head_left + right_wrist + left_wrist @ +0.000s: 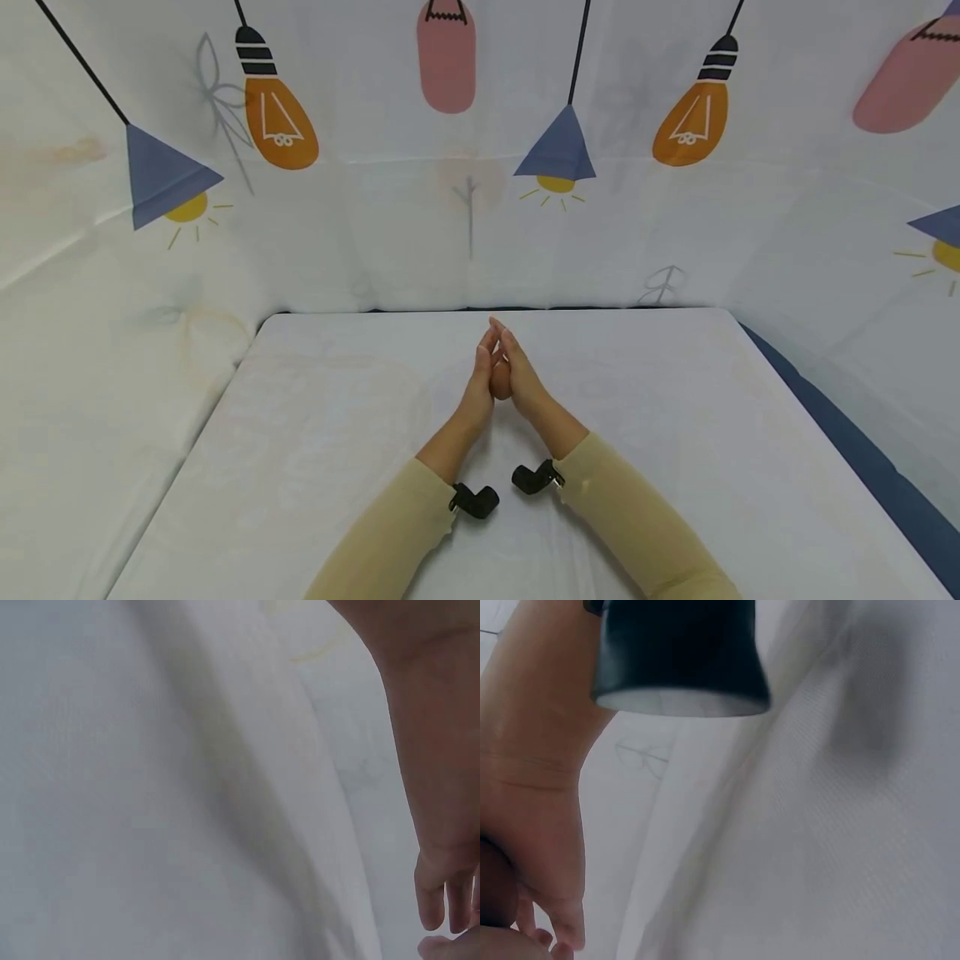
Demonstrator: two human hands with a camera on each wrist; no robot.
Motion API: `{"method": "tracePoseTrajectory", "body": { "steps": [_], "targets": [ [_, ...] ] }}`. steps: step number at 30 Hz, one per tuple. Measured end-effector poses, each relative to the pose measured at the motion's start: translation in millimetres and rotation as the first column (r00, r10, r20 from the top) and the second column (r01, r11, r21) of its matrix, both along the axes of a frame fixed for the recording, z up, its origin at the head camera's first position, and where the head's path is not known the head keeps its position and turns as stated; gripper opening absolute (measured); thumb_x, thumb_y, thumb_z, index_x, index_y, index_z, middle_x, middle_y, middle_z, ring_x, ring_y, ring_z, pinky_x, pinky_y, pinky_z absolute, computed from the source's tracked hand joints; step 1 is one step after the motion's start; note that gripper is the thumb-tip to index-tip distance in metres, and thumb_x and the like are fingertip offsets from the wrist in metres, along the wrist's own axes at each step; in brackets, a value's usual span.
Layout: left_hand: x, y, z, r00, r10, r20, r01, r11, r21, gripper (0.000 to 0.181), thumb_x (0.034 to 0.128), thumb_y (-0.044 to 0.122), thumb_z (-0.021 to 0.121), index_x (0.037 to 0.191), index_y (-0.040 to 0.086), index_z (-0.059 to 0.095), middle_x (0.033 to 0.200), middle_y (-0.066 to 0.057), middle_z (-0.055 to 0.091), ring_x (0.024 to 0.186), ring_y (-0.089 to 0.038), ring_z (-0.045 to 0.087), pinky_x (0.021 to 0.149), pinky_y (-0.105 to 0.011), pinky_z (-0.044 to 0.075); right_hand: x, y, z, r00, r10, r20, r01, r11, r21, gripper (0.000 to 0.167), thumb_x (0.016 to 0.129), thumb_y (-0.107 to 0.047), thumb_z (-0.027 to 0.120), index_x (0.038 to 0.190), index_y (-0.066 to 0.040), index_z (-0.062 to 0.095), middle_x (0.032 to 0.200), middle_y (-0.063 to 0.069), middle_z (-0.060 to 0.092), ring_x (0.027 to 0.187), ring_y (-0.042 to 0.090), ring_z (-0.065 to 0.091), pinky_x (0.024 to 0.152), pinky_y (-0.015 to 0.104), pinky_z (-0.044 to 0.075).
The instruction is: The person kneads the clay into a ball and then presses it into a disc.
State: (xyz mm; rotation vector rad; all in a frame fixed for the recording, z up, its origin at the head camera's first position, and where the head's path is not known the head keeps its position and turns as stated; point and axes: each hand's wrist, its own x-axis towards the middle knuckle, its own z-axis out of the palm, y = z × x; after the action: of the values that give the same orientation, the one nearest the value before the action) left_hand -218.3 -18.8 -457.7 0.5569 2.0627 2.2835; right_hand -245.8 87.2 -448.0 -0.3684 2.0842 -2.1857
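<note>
Both hands meet over the table near its far side, fingers pointing forward and their tips together. Between the palms sits a smooth, reddish-brown, egg-shaped thing [501, 381], its near end showing and the rest hidden by the hands. My left hand [478, 385] presses it from the left with fairly straight fingers, and my right hand [523, 379] from the right in the same way. In the left wrist view, the left hand [536, 840] lies along the left edge beside part of the brown thing [495, 885]. At the right wrist view's edge the right hand [446, 877] is partly cut off.
A white-covered table [337, 417] with rounded far corners lies under the arms. Behind it hangs a white cloth [375, 233] printed with lamps and bulbs. Small black cameras are strapped to the left wrist [477, 502] and right wrist [532, 478], near the beige sleeves [397, 533].
</note>
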Motion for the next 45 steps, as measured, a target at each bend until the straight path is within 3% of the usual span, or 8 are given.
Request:
{"method": "tracePoseTrajectory", "body": {
  "steps": [8,11,19,24,30,38,45],
  "targets": [
    [0.7,-1.8,5.4,0.980,0.180,0.084,-0.175,0.983,-0.064,0.073,0.1019,0.066,0.009,0.162,0.025,0.008,0.167,-0.005,0.009,0.152,-0.028,0.011,0.116,-0.064,0.009,12.9,-10,1.0,0.995,0.093,0.022,-0.090,0.992,-0.090,0.064,0.106,-0.050,0.023,0.160,-0.014,0.025,0.166,0.008,0.019,0.152,0.032,0.014,0.120,0.055,0.010],
    [-2.5,-3.6,4.6,0.975,0.205,0.086,-0.199,0.977,-0.076,0.079,0.0989,0.071,0.009,0.162,0.024,0.008,0.167,-0.006,0.009,0.152,-0.029,0.008,0.116,-0.064,0.008,16.0,-12,2.2,0.994,0.107,0.013,-0.104,0.988,-0.111,0.065,0.106,-0.051,0.022,0.160,-0.014,0.026,0.165,0.010,0.021,0.151,0.034,0.018,0.120,0.054,0.013],
    [-6.9,-5.5,2.0,0.967,0.254,0.035,-0.246,0.958,-0.147,0.104,0.0859,0.088,0.010,0.161,0.016,0.011,0.164,-0.017,0.017,0.149,-0.035,0.018,0.117,-0.061,0.014,17.8,-9,4.8,0.986,0.163,0.020,-0.159,0.979,-0.124,0.068,0.106,-0.053,0.015,0.159,-0.012,0.026,0.162,0.012,0.030,0.150,0.030,0.022,0.119,0.054,0.012],
    [-9.4,-5.2,0.5,0.966,0.258,-0.011,-0.256,0.952,-0.170,0.110,0.0844,0.089,0.012,0.161,0.010,0.012,0.159,-0.020,0.025,0.147,-0.035,0.023,0.117,-0.058,0.015,19.8,-3,9.8,0.983,0.185,-0.001,-0.183,0.971,-0.153,0.080,0.102,-0.066,0.017,0.159,-0.011,0.025,0.158,0.020,0.034,0.149,0.030,0.022,0.119,0.054,0.010],
    [-11.5,-6.0,-4.0,0.971,0.237,-0.036,-0.239,0.946,-0.217,0.109,0.0880,0.085,0.008,0.159,0.002,0.012,0.163,-0.021,0.017,0.150,-0.036,0.016,0.118,-0.060,0.014,19.7,-1,11.8,0.983,0.181,-0.037,-0.184,0.969,-0.163,0.085,0.101,-0.068,0.017,0.160,-0.007,0.021,0.161,0.019,0.027,0.151,0.029,0.018,0.120,0.056,0.003],
    [-11.0,-5.8,-5.0,0.980,0.195,-0.049,-0.201,0.939,-0.278,0.106,0.0898,0.083,0.008,0.159,0.002,0.014,0.163,-0.022,0.017,0.150,-0.037,0.017,0.117,-0.061,0.017,16.1,-1,17.7,0.995,0.058,-0.077,-0.070,0.983,-0.168,0.067,0.106,-0.051,0.018,0.159,-0.011,0.028,0.160,0.015,0.032,0.150,0.026,0.021,0.119,0.056,0.001],
    [-5.4,-4.9,-5.3,0.992,0.127,-0.009,-0.123,0.941,-0.314,0.093,0.0970,0.073,0.006,0.160,0.005,0.010,0.164,-0.020,0.013,0.150,-0.037,0.015,0.117,-0.061,0.016,10.4,0,18.9,0.990,-0.038,-0.137,0.028,0.997,-0.072,0.061,0.107,-0.048,0.021,0.158,-0.016,0.032,0.159,0.012,0.036,0.151,0.021,0.017,0.119,0.055,-0.002]
  ]
}}
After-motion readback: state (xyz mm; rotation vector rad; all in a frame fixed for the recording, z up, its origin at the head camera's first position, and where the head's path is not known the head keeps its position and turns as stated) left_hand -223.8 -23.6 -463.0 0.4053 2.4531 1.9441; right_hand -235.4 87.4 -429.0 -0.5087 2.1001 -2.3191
